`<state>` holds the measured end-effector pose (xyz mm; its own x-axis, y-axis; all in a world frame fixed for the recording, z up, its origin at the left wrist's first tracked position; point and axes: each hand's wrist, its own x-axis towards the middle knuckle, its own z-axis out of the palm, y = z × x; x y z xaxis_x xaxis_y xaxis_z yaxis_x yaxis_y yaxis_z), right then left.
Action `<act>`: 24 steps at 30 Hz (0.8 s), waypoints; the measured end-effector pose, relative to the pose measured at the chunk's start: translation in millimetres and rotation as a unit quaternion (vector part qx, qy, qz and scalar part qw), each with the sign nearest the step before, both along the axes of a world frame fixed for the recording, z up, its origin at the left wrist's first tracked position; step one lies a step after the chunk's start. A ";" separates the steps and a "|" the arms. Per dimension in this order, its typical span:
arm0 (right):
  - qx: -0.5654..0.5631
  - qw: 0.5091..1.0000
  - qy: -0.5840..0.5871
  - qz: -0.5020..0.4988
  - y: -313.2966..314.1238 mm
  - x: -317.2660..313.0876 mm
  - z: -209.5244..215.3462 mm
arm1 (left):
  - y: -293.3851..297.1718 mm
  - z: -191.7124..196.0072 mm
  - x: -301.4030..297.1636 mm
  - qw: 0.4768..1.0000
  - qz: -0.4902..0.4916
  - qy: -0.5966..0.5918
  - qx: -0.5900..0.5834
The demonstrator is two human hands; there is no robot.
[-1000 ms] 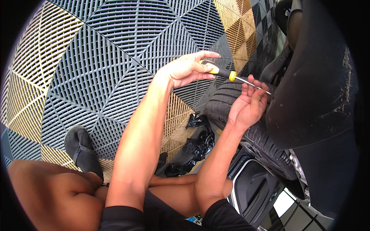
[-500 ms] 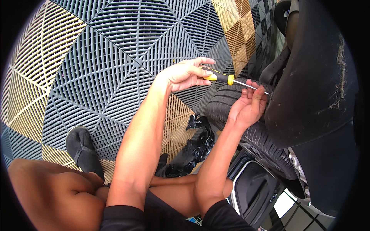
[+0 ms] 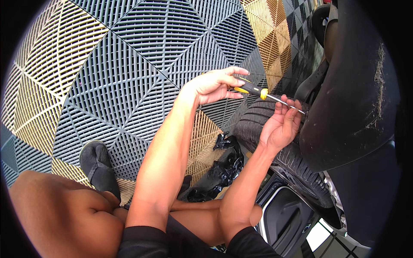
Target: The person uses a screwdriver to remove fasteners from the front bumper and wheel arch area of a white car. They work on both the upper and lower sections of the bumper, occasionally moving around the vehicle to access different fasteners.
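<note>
My left hand [image 3: 211, 87] has its fingers and thumb around the butt end of a black and yellow screwdriver [image 3: 254, 90]. Its steel shaft slopes down to the right. Near the tip, the shaft is pinched by the fingertips of my right hand [image 3: 280, 129], palm turned up. The tip meets the edge of a scuffed black plastic car panel [image 3: 340, 112]; exactly what it touches there is too small to tell. Below and behind my right hand is a black tyre [image 3: 256, 118].
Crumpled black plastic [image 3: 223, 170] lies on the grey and tan grid floor tiles [image 3: 124, 81] between my arms. An open car door [image 3: 284, 213] stands at the lower right. A dark bracket-like part [image 3: 310, 81] sits behind the panel. My shoe [image 3: 98, 161] is at left.
The whole view has shifted, so things sit slightly farther right. The screwdriver's handle has turned a little in my left hand, while my right fingertips stay on the shaft.
</note>
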<state>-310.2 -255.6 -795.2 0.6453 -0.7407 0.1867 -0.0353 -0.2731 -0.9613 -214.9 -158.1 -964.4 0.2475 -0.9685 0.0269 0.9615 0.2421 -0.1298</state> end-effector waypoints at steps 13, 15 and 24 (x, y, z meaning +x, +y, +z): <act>-0.015 0.997 -0.010 -0.082 7.1 5.9 -5.9 | -8.0 23.8 7.9 0.879 -0.156 -0.342 0.294; -0.039 0.996 -0.009 -0.078 3.1 9.0 -3.3 | -16.3 27.1 1.0 0.904 -0.139 -0.307 0.262; -0.021 0.999 -0.011 -0.047 -5.5 2.4 -3.4 | -1.8 -2.1 -23.8 0.993 -0.055 -0.098 0.044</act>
